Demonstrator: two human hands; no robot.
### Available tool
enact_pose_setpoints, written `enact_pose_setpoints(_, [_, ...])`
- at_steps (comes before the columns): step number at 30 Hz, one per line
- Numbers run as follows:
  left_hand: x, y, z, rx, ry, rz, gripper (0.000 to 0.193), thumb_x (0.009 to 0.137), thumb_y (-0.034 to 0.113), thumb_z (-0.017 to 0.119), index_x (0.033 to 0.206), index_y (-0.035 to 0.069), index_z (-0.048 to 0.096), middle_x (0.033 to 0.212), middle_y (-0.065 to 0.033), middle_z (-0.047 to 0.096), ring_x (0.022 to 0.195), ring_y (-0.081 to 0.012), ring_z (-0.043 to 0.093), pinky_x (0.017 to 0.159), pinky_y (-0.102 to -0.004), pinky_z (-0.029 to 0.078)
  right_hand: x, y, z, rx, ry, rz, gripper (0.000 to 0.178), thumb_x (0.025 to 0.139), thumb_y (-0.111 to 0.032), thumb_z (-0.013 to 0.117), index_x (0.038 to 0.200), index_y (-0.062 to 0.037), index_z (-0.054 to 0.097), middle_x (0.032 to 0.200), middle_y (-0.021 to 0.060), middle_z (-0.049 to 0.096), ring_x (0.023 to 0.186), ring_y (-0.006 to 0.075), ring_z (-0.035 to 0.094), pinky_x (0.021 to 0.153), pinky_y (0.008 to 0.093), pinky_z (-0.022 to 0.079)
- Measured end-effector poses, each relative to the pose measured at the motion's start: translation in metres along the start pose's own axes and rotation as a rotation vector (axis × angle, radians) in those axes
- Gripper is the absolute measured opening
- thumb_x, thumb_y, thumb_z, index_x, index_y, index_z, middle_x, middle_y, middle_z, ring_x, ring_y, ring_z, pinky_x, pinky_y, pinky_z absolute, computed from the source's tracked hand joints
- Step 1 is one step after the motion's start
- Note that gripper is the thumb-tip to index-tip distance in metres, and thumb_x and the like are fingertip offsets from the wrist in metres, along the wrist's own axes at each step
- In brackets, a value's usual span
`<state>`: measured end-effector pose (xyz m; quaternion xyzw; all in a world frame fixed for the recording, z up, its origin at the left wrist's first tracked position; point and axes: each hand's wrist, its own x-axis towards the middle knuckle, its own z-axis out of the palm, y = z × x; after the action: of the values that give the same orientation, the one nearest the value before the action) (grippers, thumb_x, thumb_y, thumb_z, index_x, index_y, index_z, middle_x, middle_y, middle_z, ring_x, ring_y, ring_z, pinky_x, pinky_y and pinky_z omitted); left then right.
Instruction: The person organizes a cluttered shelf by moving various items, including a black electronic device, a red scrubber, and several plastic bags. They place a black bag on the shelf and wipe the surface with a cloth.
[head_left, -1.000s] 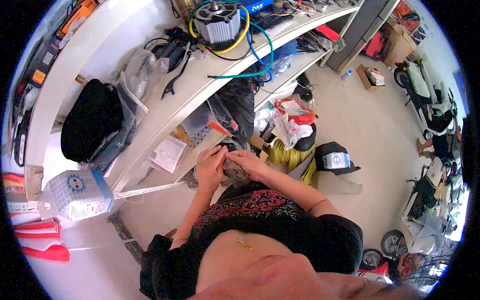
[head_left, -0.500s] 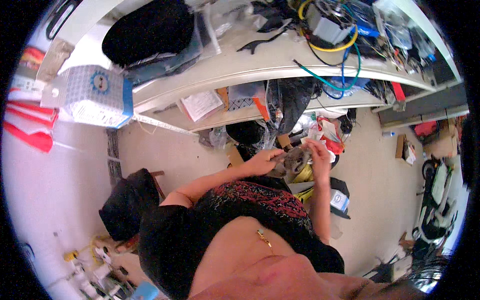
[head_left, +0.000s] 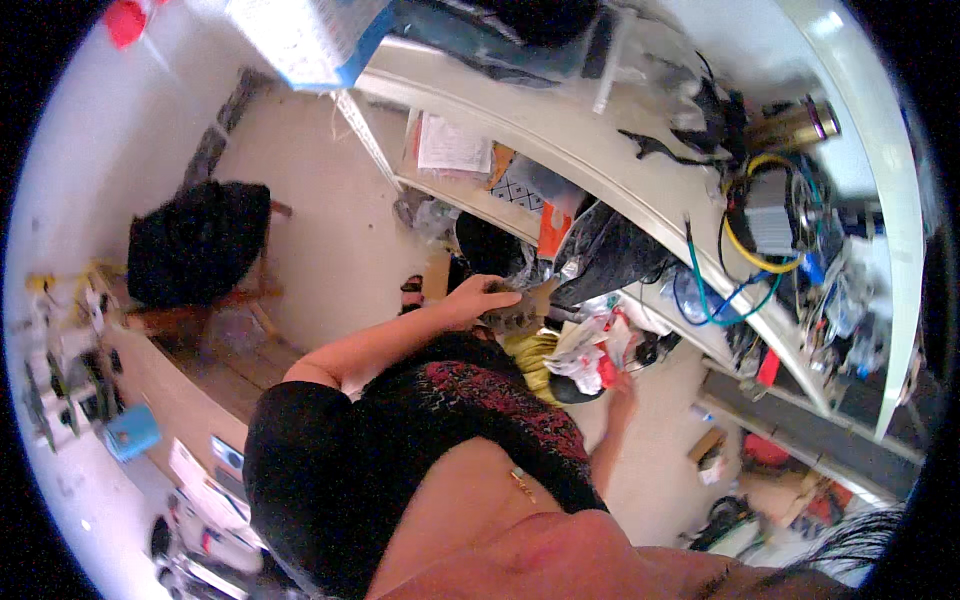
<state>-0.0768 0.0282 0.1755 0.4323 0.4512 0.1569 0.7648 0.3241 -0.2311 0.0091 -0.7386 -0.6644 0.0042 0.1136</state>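
My left hand point(head_left: 482, 300) is in front of my body, its fingers bent over a grey-brown bundle point(head_left: 515, 320) whose kind I cannot make out. Thumb and fingers seem to grip its upper edge. My right hand point(head_left: 621, 394) is lower and to the right, beside a heap of white and red plastic bags point(head_left: 588, 358); its fingers are blurred, and whether they touch the bags is unclear. A yellow ribbed thing point(head_left: 532, 362) lies between the bundle and the bags.
Ahead runs a cluttered white shelf unit point(head_left: 560, 130), with a yellow cable loop point(head_left: 738, 222) and black plastic bags point(head_left: 615, 255). A blue-and-white box point(head_left: 310, 45) juts from its left end. At left stands a chair draped in black cloth point(head_left: 195, 245); a small open carton point(head_left: 708, 445) sits on the floor.
My view has turned, so the shelf now slants down to the right. My right hand has left the bundle and moved down to the right beside the bags; my left hand stays at the bundle.
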Motion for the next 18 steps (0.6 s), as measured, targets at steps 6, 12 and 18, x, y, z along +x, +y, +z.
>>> enact_pose_setpoints(6, [0.007, -0.077, -0.003, -0.190, 0.260, 0.090, 0.045, 0.070, 0.029, 0.068, 0.103, 0.001, 0.053, 0.087, -0.0079, 0.058, 0.069, -0.0128, 0.055, 0.051, -0.0238, 0.043, 0.177, -0.214, 0.002, 0.622, -0.607, -0.133, 0.036, 0.079, -0.016, 0.056, 0.112, -0.0031, 0.050, 0.104, 0.0173, 0.056, 0.097, 0.0276, 0.055, 0.082, 0.0323, 0.042])
enact_pose_setpoints(12, [-0.034, -0.136, -0.013, -0.426, 0.547, 0.082, 0.032, 0.072, 0.017, 0.066, 0.097, 0.002, 0.055, 0.086, -0.0064, 0.059, 0.074, -0.0117, 0.054, 0.066, -0.0261, 0.044, 0.249, -0.239, 0.046, 0.122, -0.840, -0.304, 0.038, 0.080, -0.028, 0.053, 0.110, -0.0045, 0.052, 0.102, 0.0172, 0.056, 0.094, 0.0323, 0.054, 0.082, 0.0379, 0.042])
enact_pose_setpoints(18, [-0.049, -0.201, -0.034, -0.931, 0.593, 0.021, 0.035, 0.075, 0.015, 0.062, 0.104, -0.001, 0.050, 0.094, -0.0088, 0.059, 0.084, -0.0175, 0.057, 0.075, -0.0299, 0.046, 0.272, -0.183, 0.156, 0.442, -0.882, -0.128, 0.027, 0.079, -0.021, 0.057, 0.098, -0.0020, 0.057, 0.087, 0.0143, 0.060, 0.082, 0.0227, 0.058, 0.074, 0.0311, 0.045])
